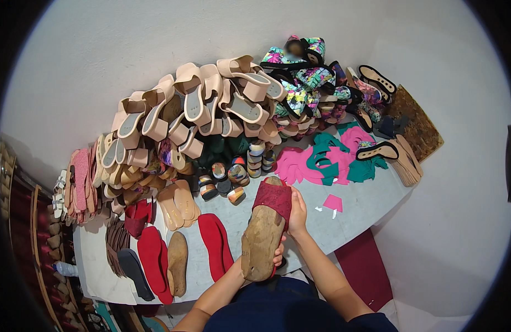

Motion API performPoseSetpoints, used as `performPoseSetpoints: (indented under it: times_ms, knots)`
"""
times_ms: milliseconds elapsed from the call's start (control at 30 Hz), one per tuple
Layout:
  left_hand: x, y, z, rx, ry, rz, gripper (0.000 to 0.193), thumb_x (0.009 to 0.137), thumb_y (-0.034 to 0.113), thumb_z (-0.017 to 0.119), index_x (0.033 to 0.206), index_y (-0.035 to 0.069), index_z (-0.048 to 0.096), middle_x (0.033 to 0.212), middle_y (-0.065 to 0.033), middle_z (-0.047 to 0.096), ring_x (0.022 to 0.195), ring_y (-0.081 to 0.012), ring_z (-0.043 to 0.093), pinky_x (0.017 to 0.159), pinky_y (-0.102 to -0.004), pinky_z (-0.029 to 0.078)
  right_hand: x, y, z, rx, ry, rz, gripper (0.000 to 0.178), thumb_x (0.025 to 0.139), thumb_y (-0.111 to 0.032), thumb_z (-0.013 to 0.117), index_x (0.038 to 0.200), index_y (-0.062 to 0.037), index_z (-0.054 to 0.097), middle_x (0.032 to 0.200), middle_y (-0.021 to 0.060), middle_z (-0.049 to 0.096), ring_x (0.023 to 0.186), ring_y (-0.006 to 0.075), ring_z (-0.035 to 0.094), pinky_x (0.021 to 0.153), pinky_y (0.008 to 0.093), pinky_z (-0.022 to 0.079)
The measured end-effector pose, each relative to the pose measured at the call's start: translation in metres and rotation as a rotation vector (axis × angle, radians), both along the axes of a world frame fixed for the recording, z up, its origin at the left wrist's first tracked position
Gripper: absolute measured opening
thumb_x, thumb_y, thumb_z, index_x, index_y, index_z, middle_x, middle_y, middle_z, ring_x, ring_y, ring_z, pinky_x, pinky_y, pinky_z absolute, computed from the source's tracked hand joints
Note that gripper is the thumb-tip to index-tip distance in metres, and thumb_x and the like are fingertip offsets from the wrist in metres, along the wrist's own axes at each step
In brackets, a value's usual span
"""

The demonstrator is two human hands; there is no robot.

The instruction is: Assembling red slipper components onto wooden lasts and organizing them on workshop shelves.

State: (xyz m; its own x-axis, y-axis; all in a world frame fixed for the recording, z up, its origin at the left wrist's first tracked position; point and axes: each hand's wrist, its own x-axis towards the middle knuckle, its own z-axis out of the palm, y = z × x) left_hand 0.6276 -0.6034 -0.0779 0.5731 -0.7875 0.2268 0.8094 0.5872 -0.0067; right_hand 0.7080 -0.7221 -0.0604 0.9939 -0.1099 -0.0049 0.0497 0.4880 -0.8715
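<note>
Above the table's near edge I hold a worn brown shoe last with a dark red patterned upper wrapped across its front part. A thin red edge shows beneath it, so a sole may lie underneath. My left hand is closed round the heel half from below; the last hides most of it, and only fingertips show on the right side. My right hand grips the right side at the upper. Left of it on the table lie red insoles, more red insoles, and another brown last.
Heeled beige sandals are piled against the wall, beside multicoloured slippers. Pink and green cut pieces lie at the right of the table. Dark insoles and tan insoles sit left. A shelf of lasts stands far left.
</note>
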Motion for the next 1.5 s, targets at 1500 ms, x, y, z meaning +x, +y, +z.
performPoseSetpoints:
  times_ms: [1500]
  knots:
    - [0.017, 0.003, -0.014, 0.883, -0.446, 0.219, 0.076, 0.069, 0.045, 0.062, 0.119, -0.002, 0.032, 0.107, -0.0097, 0.048, 0.098, -0.0161, 0.048, 0.085, -0.029, 0.038, -0.007, -0.011, 0.012, -0.189, 0.339, -0.094, 0.059, 0.089, -0.045, 0.028, 0.107, 0.007, 0.048, 0.1, 0.0128, 0.055, 0.091, 0.0178, 0.051, 0.082, 0.0279, 0.037]
